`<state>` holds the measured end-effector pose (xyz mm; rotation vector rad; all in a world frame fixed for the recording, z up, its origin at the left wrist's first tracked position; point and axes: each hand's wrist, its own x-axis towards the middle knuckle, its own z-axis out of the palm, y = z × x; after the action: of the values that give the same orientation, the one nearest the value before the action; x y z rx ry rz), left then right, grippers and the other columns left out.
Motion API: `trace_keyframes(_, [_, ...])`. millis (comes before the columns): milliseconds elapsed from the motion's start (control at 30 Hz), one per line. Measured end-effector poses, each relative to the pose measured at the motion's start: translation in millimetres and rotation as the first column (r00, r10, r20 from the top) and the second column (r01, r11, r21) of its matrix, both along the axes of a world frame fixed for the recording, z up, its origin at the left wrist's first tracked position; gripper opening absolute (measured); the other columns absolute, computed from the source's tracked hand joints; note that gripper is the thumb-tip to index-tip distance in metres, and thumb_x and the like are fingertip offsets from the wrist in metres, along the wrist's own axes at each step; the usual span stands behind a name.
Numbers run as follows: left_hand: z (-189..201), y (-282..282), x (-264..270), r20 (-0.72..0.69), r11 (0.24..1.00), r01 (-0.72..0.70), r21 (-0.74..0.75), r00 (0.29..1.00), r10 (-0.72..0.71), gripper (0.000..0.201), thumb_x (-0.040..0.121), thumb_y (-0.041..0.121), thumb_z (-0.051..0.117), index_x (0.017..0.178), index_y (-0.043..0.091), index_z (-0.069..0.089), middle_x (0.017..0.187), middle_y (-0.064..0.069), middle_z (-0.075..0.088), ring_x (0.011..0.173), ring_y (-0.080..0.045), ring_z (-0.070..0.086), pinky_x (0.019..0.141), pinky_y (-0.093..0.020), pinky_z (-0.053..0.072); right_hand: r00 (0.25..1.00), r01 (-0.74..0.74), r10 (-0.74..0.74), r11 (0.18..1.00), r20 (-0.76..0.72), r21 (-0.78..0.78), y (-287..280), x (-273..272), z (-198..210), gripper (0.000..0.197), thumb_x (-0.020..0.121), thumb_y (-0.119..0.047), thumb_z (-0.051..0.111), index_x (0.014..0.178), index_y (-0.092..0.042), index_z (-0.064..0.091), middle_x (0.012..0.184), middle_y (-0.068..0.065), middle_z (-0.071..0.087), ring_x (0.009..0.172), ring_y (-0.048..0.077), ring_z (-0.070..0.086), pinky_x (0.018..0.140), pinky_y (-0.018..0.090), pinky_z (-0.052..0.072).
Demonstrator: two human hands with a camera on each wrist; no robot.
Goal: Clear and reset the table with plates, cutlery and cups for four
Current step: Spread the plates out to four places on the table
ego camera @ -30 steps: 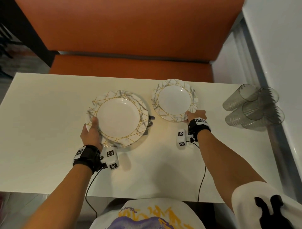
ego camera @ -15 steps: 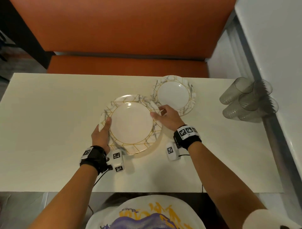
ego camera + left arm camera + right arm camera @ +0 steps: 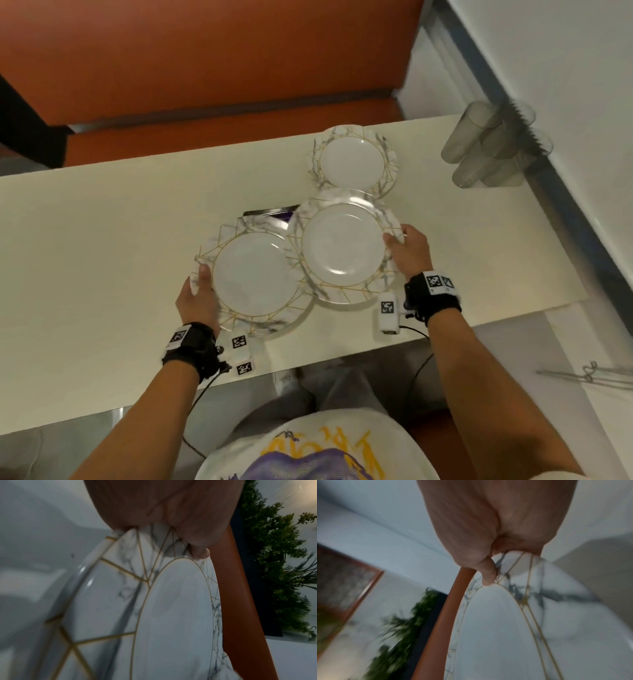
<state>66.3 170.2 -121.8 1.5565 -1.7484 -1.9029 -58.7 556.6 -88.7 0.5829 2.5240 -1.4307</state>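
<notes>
Two large marble-and-gold plates are side by side over the white table point(image 3: 102, 257). My left hand point(image 3: 197, 291) grips the left rim of the left plate point(image 3: 255, 274), thumb on top; the left wrist view shows that thumb on the plate's point(image 3: 171, 615) rim. My right hand point(image 3: 406, 246) grips the right rim of the right plate point(image 3: 344, 248), whose edge overlaps the left plate; the right wrist view shows my thumb pinching the plate point(image 3: 505, 628). A smaller matching plate point(image 3: 354, 161) lies at the table's far edge.
Several clear cups point(image 3: 493, 150) lie on their sides at the table's far right, by the wall ledge. A dark flat item point(image 3: 270, 216) pokes out behind the plates. An orange bench point(image 3: 205, 68) runs along the far side. A green plant point(image 3: 274, 561) stands beyond.
My right hand let go of the small plate, came to the large plates in my left hand and drew the top one off to the right. The view has tilted.
</notes>
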Motion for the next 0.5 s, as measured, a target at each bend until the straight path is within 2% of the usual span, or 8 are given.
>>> trace_keyframes(100, [-5.5,-20.3,19.9,0.016,0.997,0.014,-0.072,1.000,-0.013,0.119,0.058,0.094,0.066,0.142,0.011,0.054,0.140,-0.016,0.063,0.132,-0.035,0.058,0.108,-0.053,0.050,0.989,0.142,-0.144,0.989,0.045,0.050,33.5,38.6,-24.4,0.025,0.093,-0.023,0.062,0.112,-0.008,0.066,0.104,0.011,0.070,0.098,0.034,0.067,0.085,0.041,0.054])
trace_keyframes(200, [-6.4,-33.8,35.5,0.023,0.996,0.008,-0.089,1.000,-0.006,0.119,0.057,0.094,0.066,0.142,0.011,0.056,0.136,-0.011,0.067,0.128,-0.030,0.062,0.106,-0.049,0.052,0.964,0.248,-0.253,0.966,0.079,0.067,56.0,70.6,-43.9,0.030,0.093,-0.024,0.062,0.117,-0.006,0.065,0.112,0.015,0.069,0.103,0.035,0.066,0.092,0.047,0.054])
trace_keyframes(333, [-0.5,-33.5,44.6,0.042,0.992,0.018,-0.124,0.999,-0.013,0.100,0.070,0.085,0.065,0.136,0.010,0.060,0.132,-0.011,0.069,0.124,-0.031,0.064,0.105,-0.047,0.053,0.947,0.301,-0.306,0.952,0.098,0.063,68.0,93.7,-58.0,0.028,0.095,-0.022,0.063,0.118,-0.006,0.065,0.113,0.014,0.070,0.104,0.034,0.065,0.096,0.048,0.053])
trace_keyframes(400, [6.6,-24.2,45.2,0.010,0.991,0.041,-0.129,0.999,-0.040,0.077,0.080,0.075,0.064,0.129,0.015,0.067,0.124,-0.006,0.073,0.117,-0.028,0.068,0.102,-0.043,0.055,0.944,0.312,-0.317,0.948,0.094,0.061,69.3,98.6,-58.2,0.030,0.095,-0.024,0.063,0.119,-0.005,0.065,0.113,0.013,0.069,0.104,0.033,0.065,0.095,0.045,0.053])
trace_keyframes(433, [8.7,-20.5,44.5,-0.005,0.990,0.047,-0.131,0.999,-0.048,0.070,0.084,0.070,0.064,0.127,0.015,0.068,0.122,-0.005,0.073,0.115,-0.028,0.068,0.101,-0.042,0.055,0.944,0.313,-0.318,0.947,0.091,0.073,70.5,99.5,-57.6,0.030,0.095,-0.024,0.063,0.118,-0.005,0.065,0.110,0.012,0.069,0.102,0.031,0.064,0.092,0.040,0.052])
trace_keyframes(500, [7.3,-16.4,44.2,0.007,0.989,0.048,-0.137,0.999,-0.047,0.078,0.082,0.074,0.062,0.129,0.012,0.066,0.127,-0.009,0.071,0.120,-0.030,0.066,0.103,-0.044,0.054,0.944,0.302,-0.314,0.946,0.100,0.121,73.6,100.5,-55.1,0.028,0.094,-0.025,0.064,0.114,-0.005,0.066,0.101,0.008,0.067,0.096,0.028,0.061,0.084,0.031,0.045])
